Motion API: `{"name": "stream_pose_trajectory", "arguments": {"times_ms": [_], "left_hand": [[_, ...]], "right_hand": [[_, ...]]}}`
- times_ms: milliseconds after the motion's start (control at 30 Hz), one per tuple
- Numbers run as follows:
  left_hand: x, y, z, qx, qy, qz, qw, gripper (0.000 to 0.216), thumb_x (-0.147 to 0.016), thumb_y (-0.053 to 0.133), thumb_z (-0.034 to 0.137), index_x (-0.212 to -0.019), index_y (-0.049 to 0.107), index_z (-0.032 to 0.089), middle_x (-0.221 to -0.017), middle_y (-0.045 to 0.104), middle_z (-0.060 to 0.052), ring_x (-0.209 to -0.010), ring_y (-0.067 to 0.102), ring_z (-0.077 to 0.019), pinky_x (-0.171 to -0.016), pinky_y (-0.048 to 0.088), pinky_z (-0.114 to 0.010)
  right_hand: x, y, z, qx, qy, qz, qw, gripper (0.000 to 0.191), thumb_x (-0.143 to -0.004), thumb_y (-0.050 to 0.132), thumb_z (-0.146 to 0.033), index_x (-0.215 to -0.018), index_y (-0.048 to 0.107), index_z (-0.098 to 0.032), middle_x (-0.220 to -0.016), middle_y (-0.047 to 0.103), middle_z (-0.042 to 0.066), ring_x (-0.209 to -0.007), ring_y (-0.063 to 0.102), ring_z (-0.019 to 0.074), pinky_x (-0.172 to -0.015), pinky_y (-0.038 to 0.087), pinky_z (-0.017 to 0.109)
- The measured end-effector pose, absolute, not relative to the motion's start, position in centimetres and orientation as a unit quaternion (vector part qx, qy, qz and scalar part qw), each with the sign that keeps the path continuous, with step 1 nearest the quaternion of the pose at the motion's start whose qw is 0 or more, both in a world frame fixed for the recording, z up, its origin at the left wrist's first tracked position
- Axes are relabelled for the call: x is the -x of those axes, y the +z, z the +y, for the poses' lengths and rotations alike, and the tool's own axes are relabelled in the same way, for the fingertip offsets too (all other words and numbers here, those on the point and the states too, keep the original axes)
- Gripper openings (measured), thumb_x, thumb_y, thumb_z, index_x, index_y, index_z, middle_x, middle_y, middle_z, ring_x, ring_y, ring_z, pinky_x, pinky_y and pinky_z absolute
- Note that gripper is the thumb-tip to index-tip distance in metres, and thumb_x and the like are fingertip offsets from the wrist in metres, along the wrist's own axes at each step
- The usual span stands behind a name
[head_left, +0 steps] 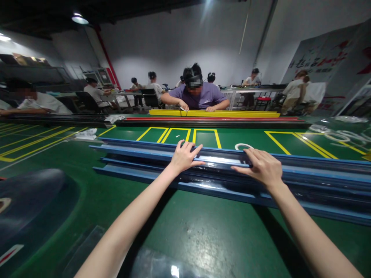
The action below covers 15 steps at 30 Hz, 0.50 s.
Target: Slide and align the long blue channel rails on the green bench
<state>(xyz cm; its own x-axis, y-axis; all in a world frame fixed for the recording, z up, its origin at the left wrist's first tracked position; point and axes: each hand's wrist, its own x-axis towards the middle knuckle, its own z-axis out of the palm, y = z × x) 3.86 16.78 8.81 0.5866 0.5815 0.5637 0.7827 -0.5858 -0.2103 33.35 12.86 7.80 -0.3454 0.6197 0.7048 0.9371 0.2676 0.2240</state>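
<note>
Two long blue channel-shaped rails lie side by side across the green table. My left hand (184, 157) spans the farther blue rail (218, 154), fingers over its far edge and thumb along its near edge. To the right, my right hand (264, 166) grips that same rail, thumb on the near side and fingertips bent over the far rim. The nearer blue rail (162, 177) lies alongside, closer to me. Just beyond my right fingertips is a white ring-shaped strip (242, 146), partly hidden by the hand.
Yellow tape outlines mark the green table (191, 224). Black and red rails (214, 122) run across beyond them. Opposite, a person in a purple shirt (204, 96) handles a yellow rail (214, 113). A dark rounded object (37, 208) stands left; coiled white strips (344, 137) lie right.
</note>
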Motion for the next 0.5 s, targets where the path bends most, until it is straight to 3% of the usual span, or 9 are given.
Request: {"name": "stream_pose_trajectory", "arguments": {"times_ms": [100, 233, 500], "left_hand": [[-4.6, 8.9, 14.8, 0.866, -0.231, -0.386, 0.219, 0.072, -0.078, 0.033, 0.071, -0.115, 0.059, 0.015, -0.103, 0.061, -0.013, -0.097, 0.054, -0.0242, -0.083, 0.041, -0.034], [-5.6, 8.6, 11.8, 0.867, -0.244, -0.372, 0.223, 0.072, -0.078, 0.030, 0.073, -0.104, 0.062, 0.013, -0.095, 0.063, -0.013, -0.088, 0.056, -0.0230, -0.072, 0.044, -0.031], [-6.6, 6.2, 7.4, 0.876, -0.263, -0.362, 0.179, 0.071, -0.078, 0.030, 0.074, -0.090, 0.064, 0.013, -0.082, 0.064, -0.011, -0.082, 0.057, -0.0218, -0.068, 0.043, -0.030]], "right_hand": [[-34.2, 7.4, 10.6, 0.524, -0.327, -0.747, 0.247, 0.064, -0.074, 0.047, -0.067, -0.105, 0.063, -0.014, -0.095, 0.068, 0.012, -0.086, 0.061, 0.0227, -0.068, 0.038, 0.027], [-35.4, 6.5, 7.7, 0.528, -0.335, -0.739, 0.251, 0.062, -0.071, 0.049, -0.069, -0.097, 0.067, -0.016, -0.091, 0.069, 0.010, -0.080, 0.063, 0.0208, -0.063, 0.039, 0.025], [-36.6, 4.0, 2.8, 0.539, -0.300, -0.747, 0.250, 0.058, -0.072, 0.050, -0.067, -0.097, 0.069, -0.017, -0.090, 0.070, 0.011, -0.081, 0.064, 0.0230, -0.062, 0.043, 0.027]]}}
